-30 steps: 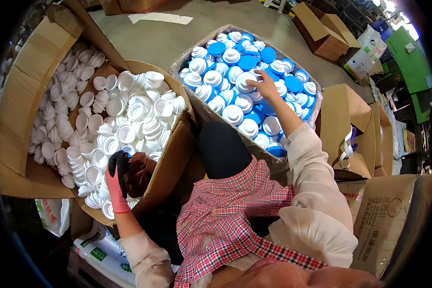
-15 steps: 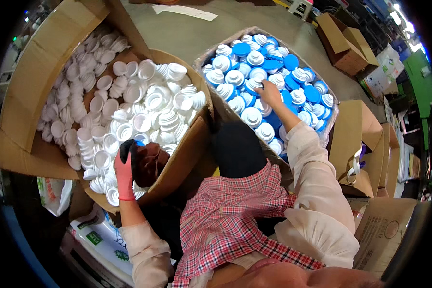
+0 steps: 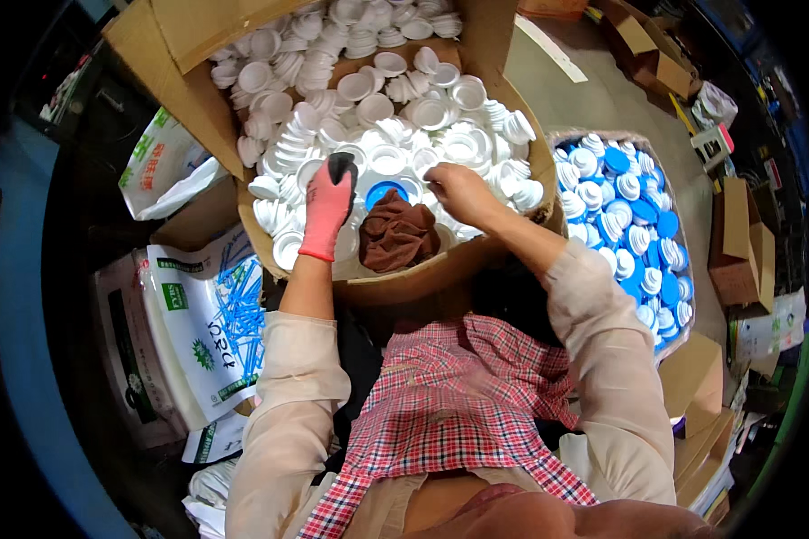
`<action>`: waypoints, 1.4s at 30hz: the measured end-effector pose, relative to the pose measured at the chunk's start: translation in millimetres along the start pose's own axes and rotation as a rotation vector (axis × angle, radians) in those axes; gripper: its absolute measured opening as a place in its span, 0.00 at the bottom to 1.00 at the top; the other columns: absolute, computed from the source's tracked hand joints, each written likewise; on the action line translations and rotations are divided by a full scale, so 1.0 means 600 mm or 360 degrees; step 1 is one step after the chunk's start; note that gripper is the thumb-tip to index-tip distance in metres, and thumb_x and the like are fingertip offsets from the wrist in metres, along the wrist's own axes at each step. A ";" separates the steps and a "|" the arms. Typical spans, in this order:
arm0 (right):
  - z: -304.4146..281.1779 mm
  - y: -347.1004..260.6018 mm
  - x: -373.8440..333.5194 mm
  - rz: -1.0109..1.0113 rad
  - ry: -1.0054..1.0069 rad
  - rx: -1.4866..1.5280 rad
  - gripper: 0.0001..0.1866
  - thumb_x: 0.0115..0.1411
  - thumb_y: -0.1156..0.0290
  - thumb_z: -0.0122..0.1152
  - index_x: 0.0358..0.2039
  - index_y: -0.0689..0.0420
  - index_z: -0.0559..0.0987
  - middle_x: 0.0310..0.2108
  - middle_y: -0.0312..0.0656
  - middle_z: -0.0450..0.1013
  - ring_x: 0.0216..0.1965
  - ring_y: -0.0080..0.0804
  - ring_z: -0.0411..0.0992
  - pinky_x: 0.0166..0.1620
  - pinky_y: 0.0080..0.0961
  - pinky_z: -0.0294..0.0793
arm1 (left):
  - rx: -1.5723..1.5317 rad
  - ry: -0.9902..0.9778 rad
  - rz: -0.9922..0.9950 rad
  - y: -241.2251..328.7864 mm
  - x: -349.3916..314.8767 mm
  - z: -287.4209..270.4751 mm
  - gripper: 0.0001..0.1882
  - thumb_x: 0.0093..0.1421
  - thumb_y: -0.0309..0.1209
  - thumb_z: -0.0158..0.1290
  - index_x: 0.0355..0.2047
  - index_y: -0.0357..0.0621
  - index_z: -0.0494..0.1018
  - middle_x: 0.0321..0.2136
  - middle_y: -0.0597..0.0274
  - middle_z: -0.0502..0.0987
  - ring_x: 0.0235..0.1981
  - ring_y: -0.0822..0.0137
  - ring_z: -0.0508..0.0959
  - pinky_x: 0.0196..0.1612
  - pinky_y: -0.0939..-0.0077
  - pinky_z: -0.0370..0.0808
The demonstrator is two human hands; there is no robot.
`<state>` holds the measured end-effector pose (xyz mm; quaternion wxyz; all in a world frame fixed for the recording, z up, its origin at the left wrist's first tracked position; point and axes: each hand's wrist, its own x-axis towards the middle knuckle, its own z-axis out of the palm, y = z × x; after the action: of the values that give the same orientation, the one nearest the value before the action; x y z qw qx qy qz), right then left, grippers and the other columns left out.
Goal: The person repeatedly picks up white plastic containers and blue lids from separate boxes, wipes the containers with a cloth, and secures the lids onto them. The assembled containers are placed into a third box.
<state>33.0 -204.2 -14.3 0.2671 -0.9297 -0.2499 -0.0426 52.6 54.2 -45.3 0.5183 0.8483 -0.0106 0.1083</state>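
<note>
My left hand (image 3: 329, 205), in a pink glove with black fingertips, is over a large cardboard box (image 3: 368, 289) of white ribbed plastic cups (image 3: 387, 160). Its fingers are curled closed; whatever they grip, if anything, is hidden. Bare, my right hand (image 3: 466, 196) reaches over the same box from the right. Its fingertips are pinched together beside the white cups, and I cannot make out what is between them. Between both hands lies a round blue piece (image 3: 385, 191), with a crumpled brown cloth (image 3: 397, 235) just nearer to me.
Right of the box stands a bin (image 3: 562, 136) holding blue-and-white ribbed pieces (image 3: 626, 216). Printed white sacks (image 3: 202, 314) lie at the left, one with blue sticks showing on it. Open cardboard boxes (image 3: 742, 242) stand at the far right.
My view has swung left. My right hand has left the blue-and-white pieces in the right bin and come over the white cups, near my left hand.
</note>
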 end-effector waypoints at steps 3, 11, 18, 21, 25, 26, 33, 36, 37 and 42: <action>0.092 0.007 0.056 0.0014 0.0061 -0.0193 0.07 0.49 0.77 0.52 0.27 0.62 0.78 0.30 0.55 0.74 0.34 0.54 0.74 0.37 0.44 0.74 | 0.0268 -0.0102 -0.0025 0.057 -0.021 -0.015 0.15 0.57 0.34 0.53 0.43 0.40 0.74 0.40 0.48 0.78 0.43 0.48 0.77 0.47 0.62 0.72; 0.111 0.012 0.093 0.0021 0.0318 -0.0161 0.07 0.50 0.71 0.59 0.25 0.61 0.75 0.24 0.54 0.74 0.27 0.53 0.74 0.32 0.46 0.73 | 0.0139 0.0036 -0.0046 0.032 -0.022 -0.031 0.20 0.60 0.39 0.51 0.46 0.37 0.71 0.39 0.45 0.78 0.41 0.48 0.78 0.45 0.64 0.73; -0.036 -0.103 0.150 0.0264 -0.0036 0.0841 0.12 0.58 0.67 0.61 0.33 0.64 0.79 0.25 0.49 0.76 0.26 0.35 0.76 0.32 0.31 0.74 | -0.2418 -0.0686 -0.0891 0.042 0.008 -0.058 0.28 0.63 0.54 0.47 0.56 0.52 0.66 0.51 0.52 0.70 0.52 0.50 0.71 0.53 0.43 0.69; 0.003 -0.100 0.146 0.0101 -0.0054 0.0679 0.11 0.60 0.68 0.57 0.36 0.63 0.78 0.28 0.50 0.77 0.29 0.40 0.77 0.35 0.33 0.74 | -0.1955 -0.0672 -0.0548 0.047 -0.008 -0.023 0.20 0.65 0.43 0.47 0.54 0.50 0.66 0.48 0.58 0.72 0.48 0.57 0.75 0.45 0.61 0.76; 0.079 -0.094 0.113 -0.0211 0.0364 0.0174 0.17 0.48 0.82 0.51 0.40 0.61 0.77 0.33 0.53 0.73 0.37 0.52 0.73 0.42 0.35 0.72 | -0.1097 -0.0442 -0.0335 0.032 -0.029 0.027 0.16 0.65 0.43 0.46 0.44 0.45 0.71 0.34 0.65 0.75 0.35 0.70 0.75 0.37 0.73 0.73; 0.082 -0.104 0.109 -0.0143 0.0331 0.0186 0.18 0.47 0.83 0.51 0.40 0.60 0.76 0.35 0.52 0.71 0.40 0.52 0.71 0.43 0.36 0.71 | -0.0950 -0.0414 -0.0297 0.040 -0.035 0.022 0.17 0.65 0.44 0.46 0.42 0.43 0.72 0.32 0.64 0.75 0.33 0.71 0.74 0.36 0.74 0.72; 0.081 0.042 0.135 -0.0046 0.0546 -0.0160 0.21 0.47 0.81 0.58 0.45 0.60 0.74 0.44 0.53 0.70 0.44 0.55 0.69 0.48 0.41 0.69 | -0.1173 -0.0456 -0.0710 0.057 -0.023 -0.006 0.20 0.65 0.51 0.47 0.33 0.46 0.73 0.24 0.71 0.72 0.23 0.78 0.70 0.26 0.82 0.67; 0.094 0.135 0.110 0.0394 -0.0101 -0.0596 0.17 0.46 0.68 0.67 0.35 0.62 0.77 0.38 0.55 0.73 0.41 0.54 0.71 0.44 0.44 0.71 | -0.1441 -0.0457 -0.0687 0.086 -0.020 -0.024 0.24 0.61 0.51 0.52 0.38 0.38 0.72 0.31 0.62 0.75 0.30 0.72 0.76 0.31 0.76 0.75; 0.087 0.148 0.103 0.0460 -0.0043 -0.0453 0.16 0.46 0.67 0.67 0.33 0.62 0.76 0.36 0.54 0.73 0.40 0.53 0.72 0.43 0.43 0.71 | -0.1401 -0.0496 -0.0653 0.094 -0.019 -0.031 0.22 0.62 0.47 0.53 0.40 0.37 0.72 0.33 0.59 0.76 0.33 0.69 0.78 0.33 0.73 0.77; 0.017 0.086 0.090 0.0191 0.0454 0.0321 0.17 0.44 0.66 0.68 0.23 0.64 0.70 0.34 0.53 0.72 0.32 0.44 0.72 0.36 0.35 0.71 | -0.2108 -0.0451 -0.0765 0.085 -0.020 -0.013 0.19 0.62 0.34 0.49 0.48 0.32 0.66 0.41 0.45 0.74 0.40 0.53 0.79 0.40 0.57 0.81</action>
<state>104.7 -213.0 -36.3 0.3939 -0.8959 -0.1566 -0.1328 32.8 36.4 0.4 0.9273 0.3403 0.0458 -0.1491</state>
